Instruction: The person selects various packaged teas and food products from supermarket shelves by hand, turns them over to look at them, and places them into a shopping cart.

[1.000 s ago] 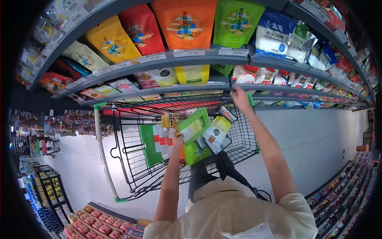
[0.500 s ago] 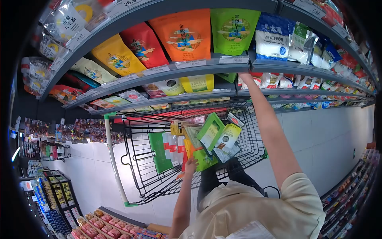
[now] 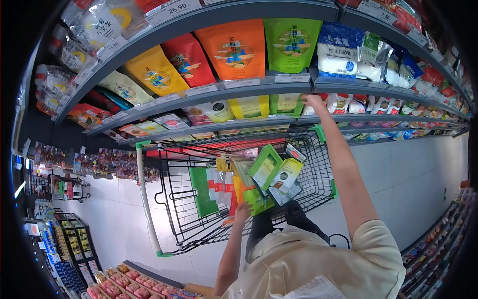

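My right hand (image 3: 312, 103) reaches to the lower shelf, its fingers closed at the right edge of a light green pouch (image 3: 287, 105) that stands upright facing out. My left hand (image 3: 243, 212) is low at the near side of the wire shopping cart (image 3: 175, 199), its fingers curled at the rim beside a bright green pouch (image 3: 259, 201); their tips are partly hidden. Inside the cart lie a green-and-white pouch (image 3: 266, 166), a yellow-and-white pouch (image 3: 286, 175) and several other packets.
Above is a shelf with an orange pouch (image 3: 234, 50), a green pouch (image 3: 290, 45) and white sugar bags (image 3: 338, 52). A price rail (image 3: 199, 90) runs just over my right hand. Behind the cart's handle (image 3: 147, 199) is tiled floor. Pink packages (image 3: 129, 281) stand at bottom left.
My right hand has come out from under the price rail, slightly lower. The light green pouch on the lower shelf, tilted and mostly hidden before, now stands upright. My left hand stays nearly in place.
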Motion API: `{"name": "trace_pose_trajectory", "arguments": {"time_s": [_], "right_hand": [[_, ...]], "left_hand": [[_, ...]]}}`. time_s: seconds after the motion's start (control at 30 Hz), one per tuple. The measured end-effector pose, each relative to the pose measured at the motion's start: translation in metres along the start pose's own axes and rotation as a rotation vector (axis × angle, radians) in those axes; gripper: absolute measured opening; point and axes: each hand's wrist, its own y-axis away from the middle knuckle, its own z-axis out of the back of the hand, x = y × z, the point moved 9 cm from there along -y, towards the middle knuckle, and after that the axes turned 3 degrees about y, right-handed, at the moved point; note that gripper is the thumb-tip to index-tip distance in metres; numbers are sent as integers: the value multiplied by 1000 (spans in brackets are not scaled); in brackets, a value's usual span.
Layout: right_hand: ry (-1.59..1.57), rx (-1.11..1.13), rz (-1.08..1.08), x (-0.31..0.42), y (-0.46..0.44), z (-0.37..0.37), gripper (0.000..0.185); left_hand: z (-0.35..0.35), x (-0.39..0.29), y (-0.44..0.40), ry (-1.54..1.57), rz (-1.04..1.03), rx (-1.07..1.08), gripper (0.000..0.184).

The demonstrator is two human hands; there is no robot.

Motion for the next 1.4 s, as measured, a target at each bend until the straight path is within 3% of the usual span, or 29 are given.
{"name": "trace_pose_trajectory", "arguments": {"time_s": [0.13,0.23,0.37,0.47,0.57,0.63,0.67,0.7,0.8,0.87,1.0,1.13,1.2,1.4], "right_hand": [[152,-33,124,-9,-12,13,19],[-15,-68,256,1,26,13,8],[-110,-91,507,18,87,9,15],[-92,-98,602,36,138,7,21],[-105,-7,680,70,189,-1,25],[62,120,735,94,220,-19,26],[144,185,761,103,236,-29,26],[103,254,633,102,244,-37,24],[-75,407,339,99,267,-55,22],[-268,440,256,101,271,-59,21],[-151,446,367,98,272,-63,28],[84,601,215,50,292,-73,41],[58,680,206,28,315,-84,44],[-157,612,111,0,330,-91,50]], "left_hand": [[-3,-8,5,4,-17,6,31],[-4,-17,9,42,-39,7,32],[-10,-29,4,71,-79,2,33],[-27,-60,5,47,-284,86,33],[-59,-121,23,-229,-651,100,45],[-89,-162,55,-65,-770,177,61],[-101,-188,76,-255,-937,110,66],[-112,-210,98,-449,-1099,40,71],[-139,-236,134,-347,-911,271,70],[-139,-237,139,-210,-797,290,52],[-134,-233,135,110,-696,294,32],[-115,-228,131,445,-558,298,22],[-103,-235,140,467,-568,249,22],[-92,-247,153,414,-613,244,28]]}}
